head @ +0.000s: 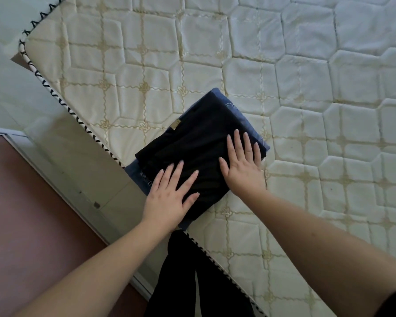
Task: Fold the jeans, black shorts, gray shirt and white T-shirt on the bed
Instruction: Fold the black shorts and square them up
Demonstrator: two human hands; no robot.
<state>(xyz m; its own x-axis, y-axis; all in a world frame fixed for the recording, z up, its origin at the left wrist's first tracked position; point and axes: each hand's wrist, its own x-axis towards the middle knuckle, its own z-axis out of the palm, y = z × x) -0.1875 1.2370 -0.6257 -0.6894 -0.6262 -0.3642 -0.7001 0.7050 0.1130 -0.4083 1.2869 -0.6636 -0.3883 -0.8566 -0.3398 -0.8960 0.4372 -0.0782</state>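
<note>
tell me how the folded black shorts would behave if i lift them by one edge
The black shorts look like soft, thin cloth, so they would probably flop and unfold. They seem light. Lying loose on the folded jeans, they may slide off if pushed sideways.

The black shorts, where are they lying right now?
In the head view, the black shorts lie folded on the folded jeans, near the mattress edge, under both flat hands.

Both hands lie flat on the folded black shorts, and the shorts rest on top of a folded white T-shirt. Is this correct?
Not quite. In the head view both hands, left and right, do lie flat on the folded black shorts, but the shorts rest on folded blue jeans, not on a white T-shirt. No white T-shirt is in view.
</note>
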